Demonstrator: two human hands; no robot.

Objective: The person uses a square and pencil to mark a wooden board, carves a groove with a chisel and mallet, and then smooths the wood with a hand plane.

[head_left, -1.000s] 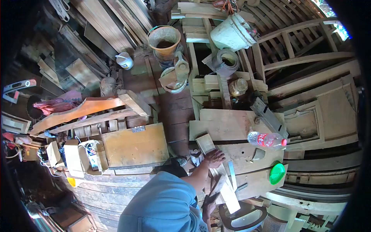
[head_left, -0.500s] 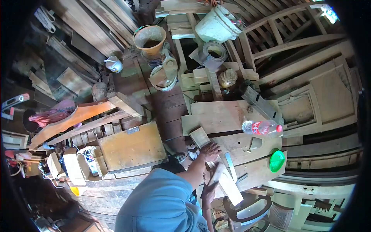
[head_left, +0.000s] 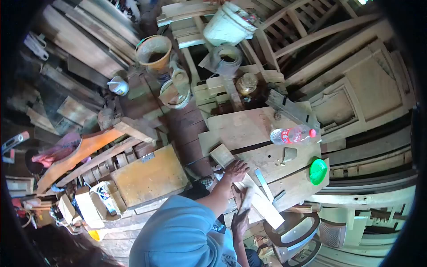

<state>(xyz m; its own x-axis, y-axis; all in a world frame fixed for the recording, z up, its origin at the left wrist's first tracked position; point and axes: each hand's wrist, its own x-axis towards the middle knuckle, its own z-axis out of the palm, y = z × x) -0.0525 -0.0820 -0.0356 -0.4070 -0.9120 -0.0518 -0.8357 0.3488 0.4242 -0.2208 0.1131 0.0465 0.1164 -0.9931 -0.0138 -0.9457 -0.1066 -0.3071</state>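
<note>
Left hand (head_left: 236, 171) laid over plank (head_left: 266, 208), bench's (head_left: 240, 122) left-near side; can't tell if gripping. Right hand (head_left: 240, 224), nearer, closed on short wood piece (head_left: 246, 201) by plank. Thin strip (head_left: 264, 185) just right; bottle (head_left: 291, 136), green dish (head_left: 317, 172) farther right.

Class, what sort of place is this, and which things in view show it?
Most likely a carpentry workshop: long boards are gathered at the upper left, a panelled wooden piece is at the right, and the left hand rests on a plank.
</note>
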